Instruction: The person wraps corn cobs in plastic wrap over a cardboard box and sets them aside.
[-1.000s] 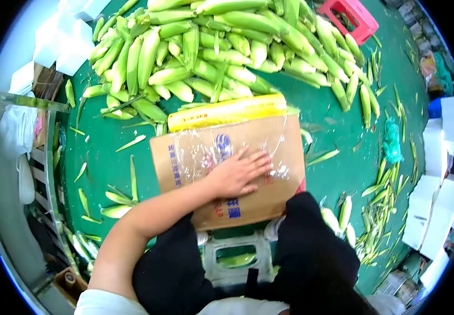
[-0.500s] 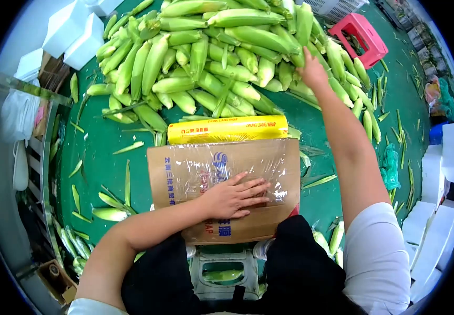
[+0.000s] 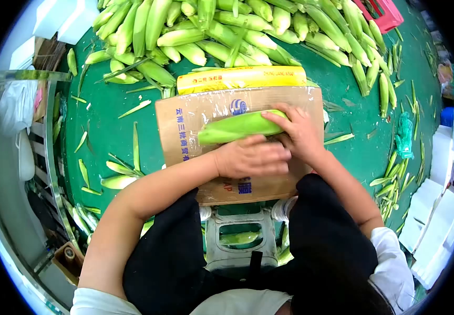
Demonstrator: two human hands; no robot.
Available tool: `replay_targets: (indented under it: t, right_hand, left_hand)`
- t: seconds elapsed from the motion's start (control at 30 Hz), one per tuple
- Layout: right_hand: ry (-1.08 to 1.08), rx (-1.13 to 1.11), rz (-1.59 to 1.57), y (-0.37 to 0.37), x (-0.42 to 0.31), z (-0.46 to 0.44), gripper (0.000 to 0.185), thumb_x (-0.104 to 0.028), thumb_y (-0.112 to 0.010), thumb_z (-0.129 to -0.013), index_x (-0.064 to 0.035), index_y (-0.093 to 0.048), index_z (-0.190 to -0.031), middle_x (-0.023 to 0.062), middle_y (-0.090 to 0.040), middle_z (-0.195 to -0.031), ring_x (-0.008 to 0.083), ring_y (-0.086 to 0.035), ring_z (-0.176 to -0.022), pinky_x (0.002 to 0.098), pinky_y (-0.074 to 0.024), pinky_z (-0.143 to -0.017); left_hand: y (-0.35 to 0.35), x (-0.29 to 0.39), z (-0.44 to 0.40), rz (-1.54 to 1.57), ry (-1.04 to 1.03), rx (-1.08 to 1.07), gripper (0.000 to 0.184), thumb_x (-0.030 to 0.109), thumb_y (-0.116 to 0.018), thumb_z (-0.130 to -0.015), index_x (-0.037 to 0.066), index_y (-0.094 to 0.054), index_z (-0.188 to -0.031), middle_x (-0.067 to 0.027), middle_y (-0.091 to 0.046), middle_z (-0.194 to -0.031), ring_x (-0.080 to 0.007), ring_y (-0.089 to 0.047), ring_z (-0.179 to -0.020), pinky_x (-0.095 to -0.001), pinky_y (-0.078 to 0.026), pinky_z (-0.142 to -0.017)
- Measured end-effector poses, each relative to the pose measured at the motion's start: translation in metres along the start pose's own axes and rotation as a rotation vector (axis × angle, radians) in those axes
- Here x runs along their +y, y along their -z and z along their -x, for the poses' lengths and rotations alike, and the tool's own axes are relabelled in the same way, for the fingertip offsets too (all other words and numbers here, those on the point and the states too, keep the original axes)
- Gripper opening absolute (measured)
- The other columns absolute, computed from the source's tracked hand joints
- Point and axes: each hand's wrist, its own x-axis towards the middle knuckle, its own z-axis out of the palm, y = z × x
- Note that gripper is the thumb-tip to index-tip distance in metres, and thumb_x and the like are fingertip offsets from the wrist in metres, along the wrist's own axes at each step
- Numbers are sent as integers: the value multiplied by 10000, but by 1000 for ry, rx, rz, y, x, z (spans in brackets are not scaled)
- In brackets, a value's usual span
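An ear of corn in its green husk (image 3: 243,127) lies across the cardboard box (image 3: 177,152) on my lap. My right hand (image 3: 301,132) grips its right end, thumb and fingers around it. Just below the ear, my left hand (image 3: 253,157) is over the cardboard with its fingers stretched out, slightly blurred by motion. Whether it touches the husk I cannot tell. Clear film covers part of the box top. Along the box's far edge lies a yellow printed roll (image 3: 243,79).
A large heap of husked-on corn (image 3: 227,39) covers the floor ahead. Loose leaves are scattered on the green floor (image 3: 116,123). A pink stool (image 3: 387,16) stands far right, white foam boxes (image 3: 434,220) at the right, a grey stool (image 3: 240,236) between my legs.
My right hand has come back from the heap with an ear of corn, now over the box. My left hand has shifted from flat on the cardboard to beside the ear. The view has tilted down.
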Motion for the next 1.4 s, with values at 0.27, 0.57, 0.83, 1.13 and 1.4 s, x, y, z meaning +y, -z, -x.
replay_targets:
  t: [0.27,0.57,0.83,1.13,1.4]
  right_hand:
    - [-357,209,95,-12,-11,96,702,-283,-891,-739,-105,-628,-1365,147,-630,-1240,347,-639,-1092,425,-543,-913]
    - [-250,479,123,16,14,75,87,4,-691,-887,-34,-649,-953,135,-682,-931,320,-684,-836,378,-557,-696]
    - [89,312,86,-27,-15,-38,394,-223,-756,-866,-82,-635,-1214,91,-674,-1159,298,-648,-1039,406,-526,-854]
    - [57,89,110,-29,-25,-40,673,-329,-826,-808,-215,-612,-1435,96,-631,-1273,326,-594,-1117,466,-480,-970]
    - [86,20,-44,-12,-14,-3,650,-252,-821,-809,-225,-623,-1427,141,-626,-1251,349,-581,-1121,466,-460,-978]
  left_hand:
    - [5,-5,-25,-169,594,-70,510,178,-709,-868,60,-613,-1354,-125,-605,-1395,-286,-590,-1261,-478,-417,-1060]
    - [33,-22,-42,-65,707,-258,603,304,-735,-863,198,-596,-1440,-109,-554,-1081,-289,-549,-1059,-423,-435,-876]
    - [39,-62,-14,608,910,119,418,167,-727,-919,43,-609,-1301,-157,-674,-1047,-329,-668,-985,-418,-540,-904]
    - [103,11,80,-68,841,-158,671,431,-871,-744,85,-612,-1258,-125,-606,-1325,-356,-556,-1252,-499,-393,-1077]
    - [108,-15,97,216,721,30,115,75,-672,-930,71,-661,-1044,-112,-685,-900,-347,-695,-873,-451,-547,-817]
